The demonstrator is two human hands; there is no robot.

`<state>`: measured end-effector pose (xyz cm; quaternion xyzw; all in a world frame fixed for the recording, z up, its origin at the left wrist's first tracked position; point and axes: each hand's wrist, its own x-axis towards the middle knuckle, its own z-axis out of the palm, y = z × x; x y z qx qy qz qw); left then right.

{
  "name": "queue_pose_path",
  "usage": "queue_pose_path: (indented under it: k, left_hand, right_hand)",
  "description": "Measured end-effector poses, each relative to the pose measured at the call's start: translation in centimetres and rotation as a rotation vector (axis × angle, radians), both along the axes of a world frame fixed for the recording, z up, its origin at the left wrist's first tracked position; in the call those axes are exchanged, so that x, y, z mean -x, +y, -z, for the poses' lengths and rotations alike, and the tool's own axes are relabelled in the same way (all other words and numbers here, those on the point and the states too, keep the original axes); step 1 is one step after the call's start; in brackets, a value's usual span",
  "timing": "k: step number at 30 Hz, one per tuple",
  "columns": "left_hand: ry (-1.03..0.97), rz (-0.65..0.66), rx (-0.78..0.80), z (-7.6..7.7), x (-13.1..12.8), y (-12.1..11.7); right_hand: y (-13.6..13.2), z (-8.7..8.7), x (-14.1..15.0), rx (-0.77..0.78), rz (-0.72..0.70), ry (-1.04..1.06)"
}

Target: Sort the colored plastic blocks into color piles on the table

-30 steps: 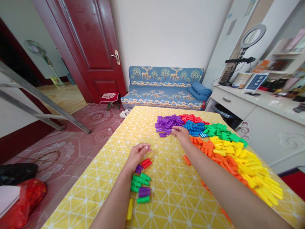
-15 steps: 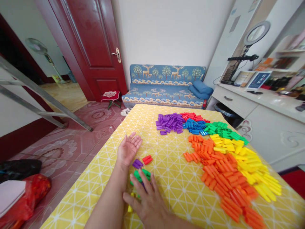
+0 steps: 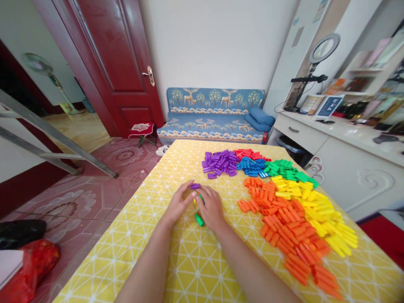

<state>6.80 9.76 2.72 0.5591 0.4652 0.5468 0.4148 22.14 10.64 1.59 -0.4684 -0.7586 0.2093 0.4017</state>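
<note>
Near the table's middle, my left hand (image 3: 177, 206) and my right hand (image 3: 211, 207) curve toward each other around a small group of plastic tube pieces. A purple piece (image 3: 195, 186) shows between the fingertips at the far side. Bits of a green piece (image 3: 201, 198) and a yellow piece (image 3: 194, 201) peek out between the thumbs and fingers. Another green piece (image 3: 199, 219) lies on the cloth just below, beside my right hand. Both hands have bent fingers pressed in on the group. Most of the pieces within are hidden.
Sorted heaps of purple (image 3: 221, 162), red (image 3: 248, 154), blue (image 3: 252, 166), green (image 3: 285, 169), yellow (image 3: 325, 214) and orange (image 3: 290, 227) pieces cover the table's right side. The yellow patterned tablecloth (image 3: 142, 252) lies underneath. Beyond stands a blue sofa (image 3: 214, 120).
My hands have come together farther up the table, closing around the small pieces. Earlier the left lay palm up and the right was spread over them. The loose pieces have been gathered.
</note>
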Motion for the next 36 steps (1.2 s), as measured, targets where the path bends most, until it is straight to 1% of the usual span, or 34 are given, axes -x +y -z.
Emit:
queue_pose_path:
  k: [2, 4, 5, 7, 9, 10, 12, 15, 16, 18, 21, 24, 27, 29, 30, 34, 36]
  left_hand:
    - [0.184, 0.081, -0.080, 0.2, -1.4, -0.1]
    - [0.315, 0.130, -0.118, 0.5, -2.2, -0.1]
    - [0.364, 0.145, -0.122, 0.6, -2.3, -0.1]
    - [0.417, 0.163, -0.125, 0.8, -2.2, 0.0]
    - [0.411, 0.163, -0.134, 0.9, -2.0, 0.2]
    - [0.397, 0.162, -0.140, 1.0, -1.9, 0.2]
    - [0.370, 0.171, -0.159, 0.9, -1.9, 0.3]
    - [0.365, 0.185, -0.203, 0.6, -2.1, 0.1]
    - [0.371, 0.185, -0.217, 0.5, -2.2, 0.1]
    - [0.383, 0.181, -0.235, 0.5, -2.3, 0.0]
    - [0.383, 0.170, -0.240, 0.9, -2.3, 0.1]
    - [0.400, 0.098, -0.226, 1.5, -2.0, 0.4]
    - [0.428, 0.000, -0.195, 2.2, -1.8, 0.8]
    - [0.432, -0.039, -0.187, 2.5, -1.7, 0.9]
    - [0.432, -0.049, -0.188, 2.6, -1.7, 0.9]
    - [0.474, -0.042, -0.203, 2.8, -1.6, 1.0]
    - [0.503, -0.033, -0.211, 2.8, -1.5, 1.1]
  right_hand:
    - [0.3, 0.7, -0.6, 0.058, 0.053, 0.293]
    - [0.5, 1.4, -1.0, 0.160, 0.111, 0.561]
    - [0.6, 1.6, -1.1, 0.216, 0.126, 0.653]
    - [0.8, 2.1, -1.0, 0.288, 0.119, 0.734]
    - [0.8, 2.2, -0.9, 0.287, 0.092, 0.711]
    - [0.9, 2.2, -0.8, 0.252, 0.090, 0.669]
    - [1.1, 2.1, -0.7, 0.143, 0.134, 0.545]
    - [1.8, 1.6, -0.9, 0.009, 0.229, 0.286]
    - [2.1, 1.4, -1.0, -0.005, 0.233, 0.200]
    - [2.7, 1.1, -1.3, -0.002, 0.193, 0.054]
    - [2.9, 1.0, -1.6, 0.006, 0.133, -0.064]
    - [2.9, 1.3, -1.6, 0.005, 0.165, -0.034]
    - [4.1, 1.5, -1.8, 0.054, 0.241, 0.193]
    - [6.3, 1.1, -2.5, 0.095, 0.313, 0.336]
    - [7.7, 0.8, -3.1, 0.105, 0.356, 0.374]
    - [14.0, -1.5, -6.3, 0.106, 0.522, 0.370]
    - [16.4, -2.5, -7.8, 0.121, 0.590, 0.333]
